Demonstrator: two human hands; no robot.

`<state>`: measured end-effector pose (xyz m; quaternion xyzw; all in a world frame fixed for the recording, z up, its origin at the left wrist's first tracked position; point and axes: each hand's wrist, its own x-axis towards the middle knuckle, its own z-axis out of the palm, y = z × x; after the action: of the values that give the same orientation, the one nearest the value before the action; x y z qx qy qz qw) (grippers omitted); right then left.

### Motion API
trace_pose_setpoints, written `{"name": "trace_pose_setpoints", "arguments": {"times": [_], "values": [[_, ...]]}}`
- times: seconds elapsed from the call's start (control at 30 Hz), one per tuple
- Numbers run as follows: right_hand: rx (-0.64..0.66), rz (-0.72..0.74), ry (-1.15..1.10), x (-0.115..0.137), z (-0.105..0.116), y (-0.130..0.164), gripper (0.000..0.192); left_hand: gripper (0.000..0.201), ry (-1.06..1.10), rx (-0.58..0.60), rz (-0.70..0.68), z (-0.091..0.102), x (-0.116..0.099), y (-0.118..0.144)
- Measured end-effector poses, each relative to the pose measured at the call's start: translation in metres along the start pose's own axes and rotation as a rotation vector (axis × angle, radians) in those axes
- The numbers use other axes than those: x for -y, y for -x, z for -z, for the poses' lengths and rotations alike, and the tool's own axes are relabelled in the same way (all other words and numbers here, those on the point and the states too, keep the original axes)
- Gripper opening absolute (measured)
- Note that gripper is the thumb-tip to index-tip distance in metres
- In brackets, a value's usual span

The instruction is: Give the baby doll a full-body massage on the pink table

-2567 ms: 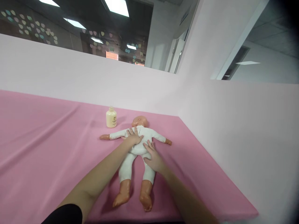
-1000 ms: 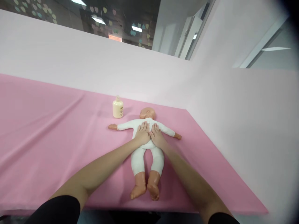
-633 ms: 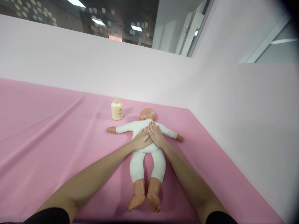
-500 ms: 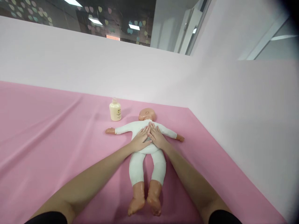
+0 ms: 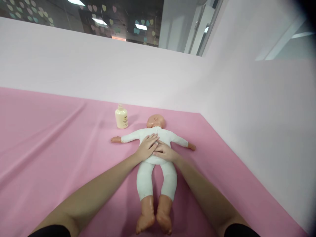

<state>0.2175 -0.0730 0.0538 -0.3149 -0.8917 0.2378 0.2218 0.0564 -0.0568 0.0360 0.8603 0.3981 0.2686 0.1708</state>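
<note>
A baby doll (image 5: 169, 179) with a white cloth body lies on its back or front, I cannot tell which, with its head away from me and its arms spread. My left hand (image 5: 147, 147) rests flat on the left side of its torso, fingers stretched toward the chest. From the other side, my right hand (image 5: 166, 151) lies on the torso with its fingers pointing left. The fingertips of both hands meet or overlap at the middle. Neither hand grips anything.
A pale yellow pump bottle (image 5: 121, 119) stands beyond the doll's left-hand arm. Pink sheeting (image 5: 61, 138) with a few creases covers the surface. White walls (image 5: 98, 69) rise at the back and right, with a window (image 5: 128, 19) above.
My right hand has slid down the torso toward me and turned, so its fingers now point left rather than up. My left hand has barely moved.
</note>
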Motion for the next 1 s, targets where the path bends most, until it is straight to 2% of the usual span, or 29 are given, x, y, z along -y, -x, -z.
{"name": "trace_pose_setpoints", "arguments": {"times": [0.2, 0.37, 0.47, 0.63, 0.77, 0.8, 0.87, 1.0], "values": [[-0.008, -0.139, -0.334, -0.008, 0.004, 0.001, 0.044, 0.047, -0.014, -0.04, 0.035, -0.004, 0.008, -0.003], [-0.106, -0.122, -0.552, -0.012, 0.002, 0.0, 0.051, 0.049, -0.075, -0.062, 0.074, -0.007, 0.012, -0.005], [-0.2, -0.176, -0.594, -0.015, -0.002, 0.001, 0.053, 0.052, -0.122, -0.088, 0.13, -0.009, 0.015, -0.005], [-0.42, -0.277, -0.503, -0.018, -0.009, 0.004, 0.044, 0.058, -0.164, -0.121, 0.202, -0.01, 0.016, -0.004], [-0.625, -0.241, -0.258, -0.021, -0.01, 0.005, 0.018, 0.06, -0.188, -0.117, 0.208, -0.01, 0.016, -0.004], [-0.642, -0.218, -0.194, -0.022, -0.009, 0.005, 0.018, 0.06, -0.194, -0.113, 0.202, -0.01, 0.016, -0.004], [-0.656, -0.195, -0.089, -0.025, -0.009, 0.006, 0.03, 0.06, -0.201, -0.094, 0.185, -0.01, 0.016, -0.004], [-0.666, -0.284, -0.002, -0.034, -0.013, 0.006, 0.05, 0.057, -0.204, -0.072, 0.158, -0.01, 0.016, -0.004]]}}
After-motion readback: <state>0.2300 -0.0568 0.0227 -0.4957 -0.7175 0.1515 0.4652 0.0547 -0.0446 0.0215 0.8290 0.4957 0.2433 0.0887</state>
